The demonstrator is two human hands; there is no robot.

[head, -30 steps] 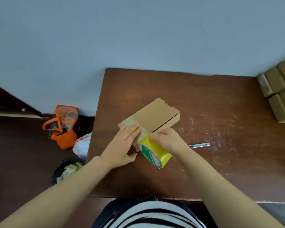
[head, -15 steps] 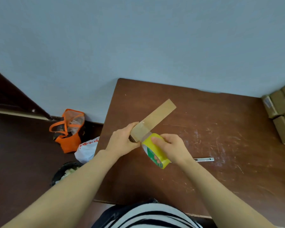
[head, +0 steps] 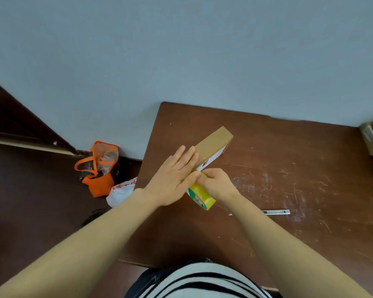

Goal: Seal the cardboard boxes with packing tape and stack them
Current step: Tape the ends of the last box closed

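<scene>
Sealing looks midway: your left hand (head: 172,179) presses flat on the box (head: 215,140) near the surface's (head: 289,168) left edge, your right hand (head: 218,183) grips the tape roll (head: 200,195) against it. Cutting and stacking remain.

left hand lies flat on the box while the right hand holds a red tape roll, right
No: the tape roll is yellow, not red, as the head view shows. The left hand does lie flat on the box and the right hand holds the roll.
</scene>
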